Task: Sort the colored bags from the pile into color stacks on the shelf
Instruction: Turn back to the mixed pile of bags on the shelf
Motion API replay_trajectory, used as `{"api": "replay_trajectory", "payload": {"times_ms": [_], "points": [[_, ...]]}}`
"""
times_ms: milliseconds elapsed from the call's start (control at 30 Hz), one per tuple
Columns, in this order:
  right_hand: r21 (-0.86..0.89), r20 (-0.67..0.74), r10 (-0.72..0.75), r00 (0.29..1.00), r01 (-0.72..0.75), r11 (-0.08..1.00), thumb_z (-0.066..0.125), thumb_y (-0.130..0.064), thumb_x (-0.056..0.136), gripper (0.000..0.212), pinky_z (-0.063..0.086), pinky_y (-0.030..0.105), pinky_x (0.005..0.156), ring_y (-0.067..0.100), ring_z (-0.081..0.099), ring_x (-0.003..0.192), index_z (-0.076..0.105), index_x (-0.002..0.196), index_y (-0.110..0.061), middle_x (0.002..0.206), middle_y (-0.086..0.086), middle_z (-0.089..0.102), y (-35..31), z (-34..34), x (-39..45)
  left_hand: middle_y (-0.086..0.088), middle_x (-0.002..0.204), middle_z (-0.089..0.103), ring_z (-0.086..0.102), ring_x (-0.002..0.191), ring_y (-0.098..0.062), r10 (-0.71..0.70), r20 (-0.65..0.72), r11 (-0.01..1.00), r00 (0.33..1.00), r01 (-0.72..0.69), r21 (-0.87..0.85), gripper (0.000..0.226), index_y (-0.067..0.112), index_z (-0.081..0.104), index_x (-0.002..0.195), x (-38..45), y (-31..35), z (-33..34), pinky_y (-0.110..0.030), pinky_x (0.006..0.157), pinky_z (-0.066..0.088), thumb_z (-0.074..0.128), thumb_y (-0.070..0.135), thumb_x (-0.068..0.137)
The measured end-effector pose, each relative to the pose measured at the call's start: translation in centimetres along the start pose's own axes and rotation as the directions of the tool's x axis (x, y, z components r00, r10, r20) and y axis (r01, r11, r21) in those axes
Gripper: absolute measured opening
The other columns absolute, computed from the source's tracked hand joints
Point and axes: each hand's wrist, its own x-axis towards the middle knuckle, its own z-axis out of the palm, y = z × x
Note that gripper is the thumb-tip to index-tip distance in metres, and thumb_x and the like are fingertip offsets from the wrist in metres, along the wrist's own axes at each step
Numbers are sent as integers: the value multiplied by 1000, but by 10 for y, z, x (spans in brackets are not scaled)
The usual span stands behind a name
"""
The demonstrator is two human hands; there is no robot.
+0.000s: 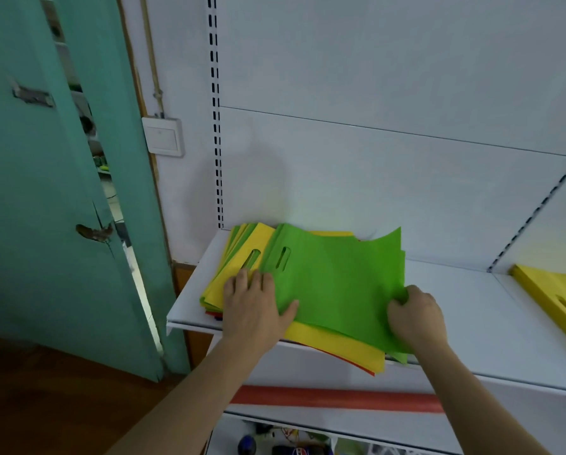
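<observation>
A pile of flat bags (pixel 239 257) lies at the left end of the white shelf (pixel 472 323), with yellow, green and red edges showing. A green bag (pixel 334 284) with a slot handle lies on top, its far right corner curled up. My left hand (pixel 255 307) presses flat on the pile, fingers spread, thumb on the green bag's near left edge. My right hand (pixel 416 316) pinches the green bag's right edge. A yellow bag (pixel 557 297) lies apart on the shelf at the far right.
A teal door (pixel 61 192) stands ajar to the left, next to a wall switch (pixel 163 136). A red strip (pixel 337 399) runs along the shelf below. Small items sit on the lowest level. Bare shelf surface lies between the pile and the yellow bag.
</observation>
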Motion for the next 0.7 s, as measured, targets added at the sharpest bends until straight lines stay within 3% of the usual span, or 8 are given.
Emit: {"api": "replay_trajectory", "payload": {"times_ms": [200, 300, 367, 433, 533, 600, 700], "points": [[-27, 46, 76, 996, -75, 997, 55, -23, 93, 15, 52, 44, 84, 37, 59, 95, 53, 102, -11, 100, 14, 62, -2, -1, 8, -2, 152, 55, 34, 147, -36, 20, -15, 1000, 1000, -20, 17, 85, 21, 47, 149, -1, 0, 0, -58, 116, 29, 22, 80, 94], [133, 23, 76, 997, -78, 988, 59, -8, 88, 13, 48, 39, 74, 34, 57, 85, 59, 101, -9, 99, 16, 69, 1, -7, 13, -5, 153, 53, 33, 148, -36, 8, -5, 1000, 1000, -8, 8, 86, 21, 47, 149, 0, 0, 2, -58, 117, 29, 24, 81, 92], [231, -91, 8, 996, 13, 973, 58, -5, 89, 30, 45, 39, 75, 34, 57, 87, 59, 118, -12, 104, 17, 71, 2, -10, 13, -9, 152, 51, 32, 149, -37, -11, -1, 1000, 1000, 11, -9, 86, 21, 50, 148, 3, 2, 1, -57, 117, 30, 26, 81, 91], [289, -182, -77, 980, 128, 949, 59, -7, 94, 51, 46, 43, 79, 41, 62, 99, 48, 142, -17, 114, 19, 71, 0, -14, 10, -12, 153, 49, 30, 150, -37, -30, 5, 999, 1000, 30, -21, 82, 20, 48, 149, 6, 2, 1, -55, 118, 31, 31, 76, 91], [312, -220, -171, 960, 235, 921, 64, -13, 99, 70, 49, 47, 98, 40, 60, 123, 33, 160, -24, 137, 14, 65, -4, -26, 7, -12, 152, 50, 34, 147, -35, -49, 8, 997, 999, 50, -51, 73, 19, 44, 151, 17, -1, -3, -50, 118, 34, 43, 65, 95], [345, -273, -229, 934, 317, 883, 67, -18, 99, 68, 49, 42, 100, 29, 60, 122, 37, 158, -30, 139, 3, 64, -4, -37, 1, -10, 146, 55, 43, 140, -32, -59, 14, 987, 998, 60, -149, 67, 15, 44, 150, 29, -1, -9, -46, 114, 39, 52, 56, 97], [433, -361, -278, 890, 425, 795, 64, -32, 96, 33, 49, 33, 78, 8, 63, 94, 55, 128, -35, 108, -12, 69, -2, -49, -12, -13, 138, 62, 56, 129, -35, -118, 81, 867, 990, 142, -477, 65, 11, 42, 153, 50, 2, -19, -45, 101, 50, 59, 44, 101]]}}
